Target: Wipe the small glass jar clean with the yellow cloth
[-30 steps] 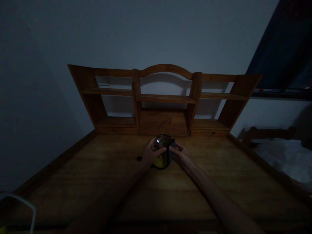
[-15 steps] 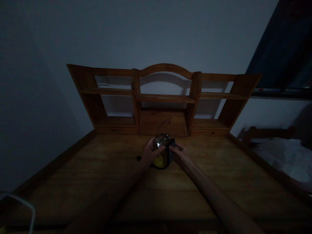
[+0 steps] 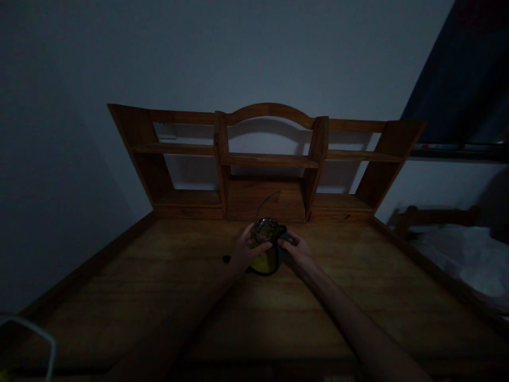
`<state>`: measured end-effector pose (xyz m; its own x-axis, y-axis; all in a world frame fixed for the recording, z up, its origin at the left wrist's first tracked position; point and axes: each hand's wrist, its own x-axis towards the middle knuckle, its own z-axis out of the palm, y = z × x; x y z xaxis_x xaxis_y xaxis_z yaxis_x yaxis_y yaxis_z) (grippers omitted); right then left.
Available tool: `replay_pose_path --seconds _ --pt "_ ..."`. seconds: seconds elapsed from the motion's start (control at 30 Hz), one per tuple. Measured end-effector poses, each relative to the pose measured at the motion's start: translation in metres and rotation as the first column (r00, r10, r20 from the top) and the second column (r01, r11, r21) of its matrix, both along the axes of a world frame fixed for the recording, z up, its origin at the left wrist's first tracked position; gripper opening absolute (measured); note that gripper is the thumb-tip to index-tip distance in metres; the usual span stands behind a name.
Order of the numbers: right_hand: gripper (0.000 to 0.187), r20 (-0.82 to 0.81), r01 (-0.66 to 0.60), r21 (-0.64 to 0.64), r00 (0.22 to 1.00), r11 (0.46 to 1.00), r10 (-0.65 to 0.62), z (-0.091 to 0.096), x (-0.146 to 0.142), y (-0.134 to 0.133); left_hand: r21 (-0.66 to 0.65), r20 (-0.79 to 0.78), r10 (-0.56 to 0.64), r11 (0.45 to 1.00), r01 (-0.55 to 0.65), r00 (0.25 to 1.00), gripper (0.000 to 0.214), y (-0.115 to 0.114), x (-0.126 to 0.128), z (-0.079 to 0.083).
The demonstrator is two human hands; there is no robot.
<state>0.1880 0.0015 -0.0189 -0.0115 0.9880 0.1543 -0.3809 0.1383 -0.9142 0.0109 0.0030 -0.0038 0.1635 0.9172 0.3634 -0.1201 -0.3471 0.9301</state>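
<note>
A round, shiny metal object (image 3: 265,226) sits in the opening of a yellow, black and grey fabric pouch (image 3: 263,264) on the wooden desk. In the dim light I cannot make out exactly what the metal object is. My left hand (image 3: 242,255) curls around the metal object's left side, with the thumb across its front at the pouch edge. On the right, my right hand (image 3: 297,249) pinches the pouch's dark grey edge between thumb and fingers. A small black piece (image 3: 226,259) lies just left of my left hand.
Behind my hands, a wooden shelf unit (image 3: 270,160) with small drawers stands on the desk (image 3: 159,297) against the wall. A thin wire-like line (image 3: 267,199) rises before its middle panel. A white cable (image 3: 50,339) is at lower left, pale bedding (image 3: 461,260) at right.
The metal object has turned: a smooth bright dome showed before, and now a ring-like rim with a darker inside shows. Both hands stay almost in place.
</note>
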Motion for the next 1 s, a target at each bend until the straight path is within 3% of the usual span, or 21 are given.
replay_pose_path --seconds 1.0 --pt "0.040 0.029 0.007 0.015 1.000 1.000 -0.007 0.0088 -0.0045 -0.0068 -0.079 0.076 -0.001 0.997 0.007 0.997 0.074 0.0043 -0.0012 -0.0032"
